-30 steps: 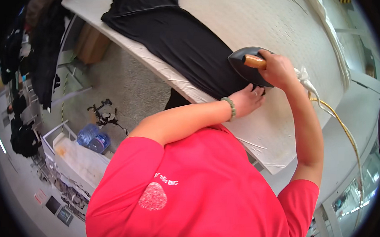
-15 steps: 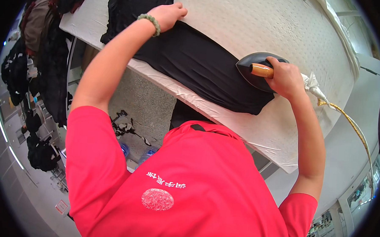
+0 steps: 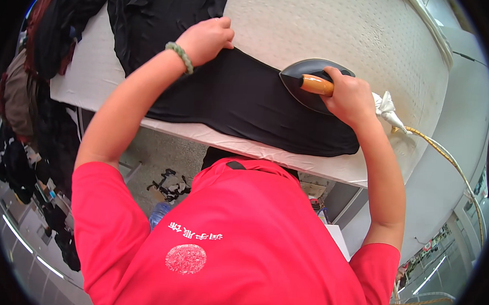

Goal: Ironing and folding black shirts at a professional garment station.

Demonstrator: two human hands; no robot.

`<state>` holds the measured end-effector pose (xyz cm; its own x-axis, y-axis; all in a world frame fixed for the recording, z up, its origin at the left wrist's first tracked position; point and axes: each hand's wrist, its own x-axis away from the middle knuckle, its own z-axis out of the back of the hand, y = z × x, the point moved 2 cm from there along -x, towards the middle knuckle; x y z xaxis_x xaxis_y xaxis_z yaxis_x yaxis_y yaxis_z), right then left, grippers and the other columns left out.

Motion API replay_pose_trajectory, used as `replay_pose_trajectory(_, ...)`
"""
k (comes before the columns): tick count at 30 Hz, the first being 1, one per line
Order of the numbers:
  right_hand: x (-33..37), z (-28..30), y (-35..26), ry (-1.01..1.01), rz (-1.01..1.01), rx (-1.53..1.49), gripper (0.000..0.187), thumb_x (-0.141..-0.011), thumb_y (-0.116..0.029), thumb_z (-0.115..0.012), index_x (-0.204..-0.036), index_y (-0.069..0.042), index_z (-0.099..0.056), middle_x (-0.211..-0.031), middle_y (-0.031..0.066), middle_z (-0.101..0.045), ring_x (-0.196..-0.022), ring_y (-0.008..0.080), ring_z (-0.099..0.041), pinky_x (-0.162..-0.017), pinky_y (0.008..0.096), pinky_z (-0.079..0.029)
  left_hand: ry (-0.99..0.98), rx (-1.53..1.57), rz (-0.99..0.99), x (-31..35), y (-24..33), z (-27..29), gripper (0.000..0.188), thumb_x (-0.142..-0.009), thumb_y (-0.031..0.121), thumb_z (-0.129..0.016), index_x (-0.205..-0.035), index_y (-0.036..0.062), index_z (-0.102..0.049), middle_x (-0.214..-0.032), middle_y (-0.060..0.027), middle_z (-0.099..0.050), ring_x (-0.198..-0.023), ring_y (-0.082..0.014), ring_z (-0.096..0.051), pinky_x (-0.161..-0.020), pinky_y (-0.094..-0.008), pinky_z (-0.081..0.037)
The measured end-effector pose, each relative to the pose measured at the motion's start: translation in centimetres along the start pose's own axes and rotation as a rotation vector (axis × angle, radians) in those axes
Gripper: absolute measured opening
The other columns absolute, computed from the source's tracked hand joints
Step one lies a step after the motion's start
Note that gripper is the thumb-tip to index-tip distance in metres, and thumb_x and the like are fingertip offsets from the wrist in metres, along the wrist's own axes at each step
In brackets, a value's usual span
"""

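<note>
A black garment (image 3: pixel 236 92) lies stretched along the front of a pale padded ironing table (image 3: pixel 299 24), its near edge close to the table's front edge. On its right part rests a dark iron (image 3: pixel 308 65) with a wooden handle. My right hand (image 3: pixel 351 97) is wrapped round that handle, the iron's tip pointing left. My left hand (image 3: pixel 208 40), with a green bead bracelet on the wrist, pinches the garment's far edge. More of the cloth spreads in loose folds beyond the left hand, running out of view at the top.
A white cloth wrap and a yellow hose (image 3: pixel 441 150) trail from the iron off the table's right side. Dark clothes (image 3: pixel 39 111) hang at the left. Below the table, black scraps (image 3: pixel 169 186) and a clear blue plastic bottle (image 3: pixel 159 213) sit on the floor.
The view has turned. Against the garment, the iron has slid left and toward its far edge. The cloth under it looks smoother. My left hand still grips the far edge.
</note>
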<state>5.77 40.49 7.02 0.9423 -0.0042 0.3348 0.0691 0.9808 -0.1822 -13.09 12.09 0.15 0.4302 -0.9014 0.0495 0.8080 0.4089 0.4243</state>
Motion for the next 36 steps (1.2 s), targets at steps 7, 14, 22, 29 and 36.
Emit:
replay_pose_trajectory(7,-5.8,2.9,-6.5,-0.091,-0.071,0.026,0.031,-0.086,-0.029,-0.07,-0.111,-0.01,-0.066,-0.087,0.0191,-0.072,-0.083,0.0388,-0.071,-0.074,0.0496,-0.056,0.078,0.076,0.073,-1.4,0.0,1.7,0.013,-0.087,0.014,-0.072,-0.084,0.004,-0.064,-0.093,-0.0113,-0.059,-0.093,-0.0319,-0.063,-0.08,-0.0416,-0.053)
replay_pose_trajectory(14,-8.0,3.5,-8.0,-0.076,-0.138,0.002,0.03,-0.09,-0.035,-0.068,-0.107,-0.01,-0.066,-0.094,0.019,-0.073,-0.09,0.0379,-0.071,-0.078,0.0492,-0.056,0.47,0.18,0.228,4.1,2.8,4.9,0.035,-0.085,0.011,-0.074,-0.119,0.0101,-0.067,-0.112,-0.0106,-0.065,-0.106,-0.031,-0.063,-0.09,-0.0372,-0.053)
replay_pose_trajectory(22,-7.3,4.4,6.8,0.126,-0.562,0.073,0.043,-0.094,-0.044,-0.063,-0.117,-0.009,-0.067,-0.102,0.018,-0.074,-0.1,0.0371,-0.07,-0.086,0.047,-0.055,0.74,0.536,1.154,26.8,-5.2,3.0,0.037,-0.095,0.019,-0.074,-0.124,0.0006,-0.061,-0.113,-0.0069,-0.066,-0.102,-0.0146,-0.063,-0.082,-0.0295,-0.053)
replay_pose_trajectory(29,2.3,3.8,12.1,0.539,-0.462,0.198,0.043,-0.091,-0.037,-0.071,-0.122,-0.009,-0.064,-0.115,0.0139,-0.07,-0.108,0.036,-0.066,-0.091,0.0455,-0.052,0.609,1.009,1.154,26.7,-2.7,0.1,0.021,-0.1,0.022,-0.068,-0.11,0.0041,-0.063,-0.097,0.0008,-0.064,-0.078,-0.0066,-0.059,-0.059,-0.0217,-0.047)
replay_pose_trajectory(36,16.2,-10.9,9.6,0.406,-1.181,-0.353,0.047,-0.093,-0.03,-0.074,-0.125,0.002,-0.061,-0.116,0.0144,-0.068,-0.108,0.024,-0.064,-0.098,0.0359,-0.048,0.807,1.129,1.07,24.5,-2.5,0.4,0.021,-0.104,0.023,-0.06,-0.096,0.0043,-0.064,-0.089,0.0015,-0.061,-0.074,-0.0063,-0.053,-0.061,-0.0233,-0.045)
